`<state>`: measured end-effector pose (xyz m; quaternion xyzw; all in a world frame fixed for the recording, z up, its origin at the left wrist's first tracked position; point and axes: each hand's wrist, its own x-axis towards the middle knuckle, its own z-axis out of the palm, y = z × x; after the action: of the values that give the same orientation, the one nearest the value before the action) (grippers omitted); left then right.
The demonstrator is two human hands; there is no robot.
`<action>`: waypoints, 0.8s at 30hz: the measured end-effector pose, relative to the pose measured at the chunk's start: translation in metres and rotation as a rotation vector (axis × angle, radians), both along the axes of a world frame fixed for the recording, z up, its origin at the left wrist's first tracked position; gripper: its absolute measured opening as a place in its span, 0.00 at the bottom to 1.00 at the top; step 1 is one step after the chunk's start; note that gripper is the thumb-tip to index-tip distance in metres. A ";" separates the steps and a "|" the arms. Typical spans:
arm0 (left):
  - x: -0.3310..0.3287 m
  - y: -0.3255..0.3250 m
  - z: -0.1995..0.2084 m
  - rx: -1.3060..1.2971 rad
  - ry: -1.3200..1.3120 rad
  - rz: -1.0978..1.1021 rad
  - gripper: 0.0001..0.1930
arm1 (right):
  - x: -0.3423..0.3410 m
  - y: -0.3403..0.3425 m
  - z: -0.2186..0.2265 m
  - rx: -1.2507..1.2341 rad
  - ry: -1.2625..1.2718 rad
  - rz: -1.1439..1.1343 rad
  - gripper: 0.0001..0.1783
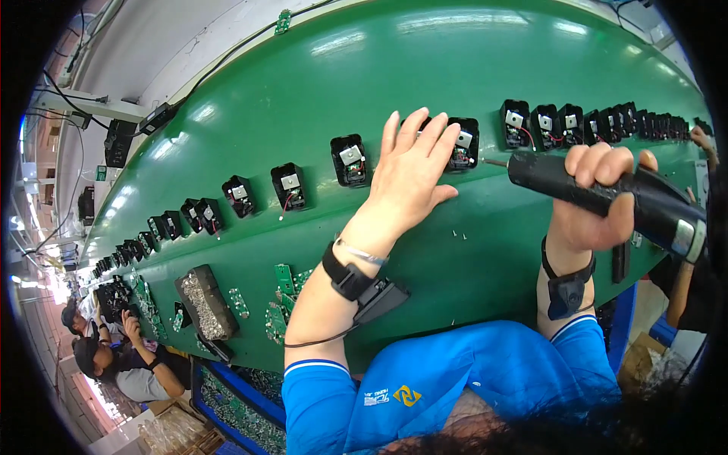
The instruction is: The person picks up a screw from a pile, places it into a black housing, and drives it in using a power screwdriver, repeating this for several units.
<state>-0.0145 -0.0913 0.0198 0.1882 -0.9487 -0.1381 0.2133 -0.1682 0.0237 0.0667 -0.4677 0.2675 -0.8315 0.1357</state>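
Observation:
My left hand (409, 173) lies with fingers stretched out, partly covering a small black housing and beside another black housing (463, 144) with a metal plate inside. Whether the fingers press on a housing is hidden beneath them. In my right hand (599, 205) is a black electric screwdriver (561, 180), gripped round its body. Its thin bit points left, with the tip just right of the uncovered housing. Further black housings with metal plates and thin wires stand in a row, one (349, 161) left of my left hand and one (516, 125) above the screwdriver.
The row runs along the green table (440, 68) to both sides. Small screws (459, 235) lie near me. Closer to my left arm are green circuit boards (283, 277) and a dark tray (203, 303) of small metal parts. Other people (125, 364) sit at the far left.

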 end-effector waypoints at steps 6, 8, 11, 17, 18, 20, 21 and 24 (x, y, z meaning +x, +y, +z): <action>-0.021 -0.028 -0.021 -0.040 -0.048 -0.086 0.37 | -0.002 -0.034 -0.018 0.071 0.048 -0.051 0.23; -0.025 -0.032 -0.024 0.052 -0.027 -0.142 0.37 | -0.004 -0.039 -0.024 0.072 0.037 -0.053 0.25; -0.029 -0.034 -0.026 0.077 0.037 -0.149 0.35 | -0.004 -0.044 -0.030 0.086 0.066 -0.066 0.25; -0.034 -0.033 -0.026 0.079 0.062 -0.131 0.34 | -0.004 -0.049 -0.033 0.099 0.099 -0.054 0.25; -0.034 -0.032 -0.025 0.080 0.061 -0.131 0.34 | -0.003 -0.050 -0.034 0.113 0.108 -0.064 0.24; -0.035 -0.031 -0.024 0.059 0.039 -0.123 0.34 | -0.003 -0.051 -0.034 0.127 0.117 -0.075 0.24; -0.036 -0.031 -0.024 0.059 0.038 -0.123 0.34 | -0.003 -0.051 -0.034 0.120 0.119 -0.070 0.24; -0.036 -0.031 -0.024 0.048 0.026 -0.114 0.34 | -0.003 -0.051 -0.035 0.115 0.119 -0.063 0.24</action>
<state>-0.0504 -0.1221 -0.0037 0.1368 -0.9514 -0.1753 0.2129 -0.1716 -0.0275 0.0317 -0.4989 0.3368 -0.7894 0.1201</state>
